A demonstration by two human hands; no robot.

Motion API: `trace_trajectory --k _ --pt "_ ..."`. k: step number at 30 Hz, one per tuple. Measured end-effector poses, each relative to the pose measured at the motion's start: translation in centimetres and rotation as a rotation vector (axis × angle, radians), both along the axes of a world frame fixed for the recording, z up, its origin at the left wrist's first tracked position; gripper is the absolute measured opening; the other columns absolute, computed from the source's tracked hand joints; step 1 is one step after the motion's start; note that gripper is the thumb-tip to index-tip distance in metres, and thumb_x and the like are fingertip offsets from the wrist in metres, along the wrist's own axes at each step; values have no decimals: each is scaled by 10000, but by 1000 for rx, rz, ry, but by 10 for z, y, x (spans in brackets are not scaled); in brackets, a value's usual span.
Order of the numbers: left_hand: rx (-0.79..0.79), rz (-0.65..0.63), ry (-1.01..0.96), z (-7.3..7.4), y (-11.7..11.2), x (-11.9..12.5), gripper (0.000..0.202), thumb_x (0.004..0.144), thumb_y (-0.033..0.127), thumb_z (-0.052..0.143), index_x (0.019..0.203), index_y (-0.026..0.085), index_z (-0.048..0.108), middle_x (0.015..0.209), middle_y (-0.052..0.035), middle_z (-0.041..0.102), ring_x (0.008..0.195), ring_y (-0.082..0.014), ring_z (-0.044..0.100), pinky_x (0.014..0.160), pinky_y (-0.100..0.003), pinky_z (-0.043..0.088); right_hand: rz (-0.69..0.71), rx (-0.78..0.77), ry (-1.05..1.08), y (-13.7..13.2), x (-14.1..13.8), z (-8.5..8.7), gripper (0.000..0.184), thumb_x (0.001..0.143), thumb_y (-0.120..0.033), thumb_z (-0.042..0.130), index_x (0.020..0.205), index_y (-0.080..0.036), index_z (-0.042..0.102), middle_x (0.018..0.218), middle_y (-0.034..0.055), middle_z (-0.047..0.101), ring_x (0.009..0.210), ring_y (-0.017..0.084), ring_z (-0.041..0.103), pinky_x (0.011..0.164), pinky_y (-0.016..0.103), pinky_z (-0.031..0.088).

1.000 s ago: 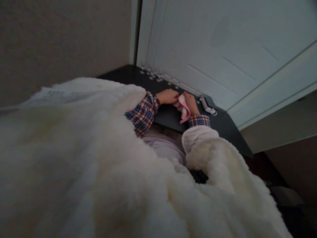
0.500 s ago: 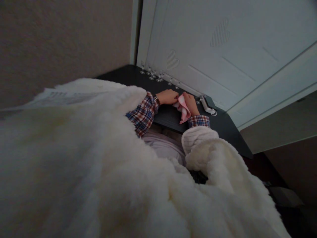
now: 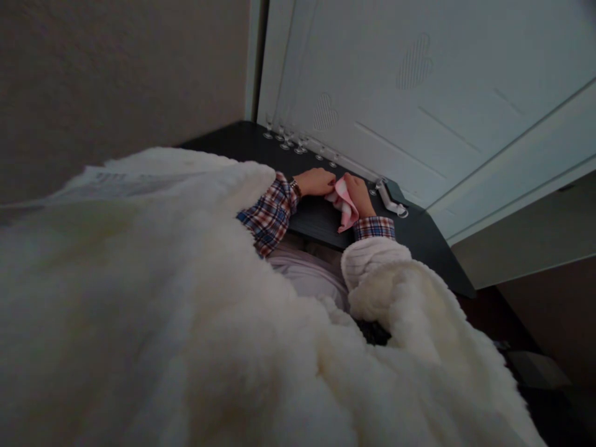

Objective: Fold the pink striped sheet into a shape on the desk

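Observation:
A pink and white cloth [image 3: 346, 210] is bunched in my right hand [image 3: 358, 192], whose fingers are curled closed around it. One corner of the cloth hangs down toward the near edge of the black tabletop [image 3: 321, 226]. Close beside it, my left hand [image 3: 316, 182] is closed, its fingertips turned in toward the cloth. Whatever lies within the left fingers is hidden from view. Both hands are held just over the tabletop, nearly touching each other.
Several small clear stemmed pieces, like tiny glasses [image 3: 300, 146], line the tabletop's back edge. Right of my hands lies a white and dark device [image 3: 392, 197] with a ring. A white panel [image 3: 372, 74] with heart reliefs rises behind; a wall [image 3: 139, 68] stands left.

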State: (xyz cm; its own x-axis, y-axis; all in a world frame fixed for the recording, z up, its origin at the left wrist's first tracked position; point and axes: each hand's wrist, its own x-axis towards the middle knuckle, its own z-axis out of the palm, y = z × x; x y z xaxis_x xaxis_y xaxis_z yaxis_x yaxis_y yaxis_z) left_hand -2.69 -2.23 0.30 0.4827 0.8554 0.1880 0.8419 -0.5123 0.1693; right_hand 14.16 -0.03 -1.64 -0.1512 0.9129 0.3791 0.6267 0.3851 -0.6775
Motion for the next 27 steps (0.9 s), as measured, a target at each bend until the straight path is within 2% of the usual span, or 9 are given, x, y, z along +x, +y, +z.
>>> trace_trajectory --k 16,27 --pt "-7 1 0 0 0 0 387 899 281 411 1179 186 660 1149 -84 697 1075 -219 644 903 -261 479 -7 -2 -70 -3 0 1 390 942 -446 329 706 -193 508 791 65 602 753 175 509 810 338 410" --pt "-5 -2 9 1 -1 0 389 902 280 406 1181 187 661 1153 -88 697 1081 -222 642 895 -255 474 -3 4 -20 -4 0 0 387 923 -475 377 666 -209 489 738 57 580 731 190 511 774 346 401"
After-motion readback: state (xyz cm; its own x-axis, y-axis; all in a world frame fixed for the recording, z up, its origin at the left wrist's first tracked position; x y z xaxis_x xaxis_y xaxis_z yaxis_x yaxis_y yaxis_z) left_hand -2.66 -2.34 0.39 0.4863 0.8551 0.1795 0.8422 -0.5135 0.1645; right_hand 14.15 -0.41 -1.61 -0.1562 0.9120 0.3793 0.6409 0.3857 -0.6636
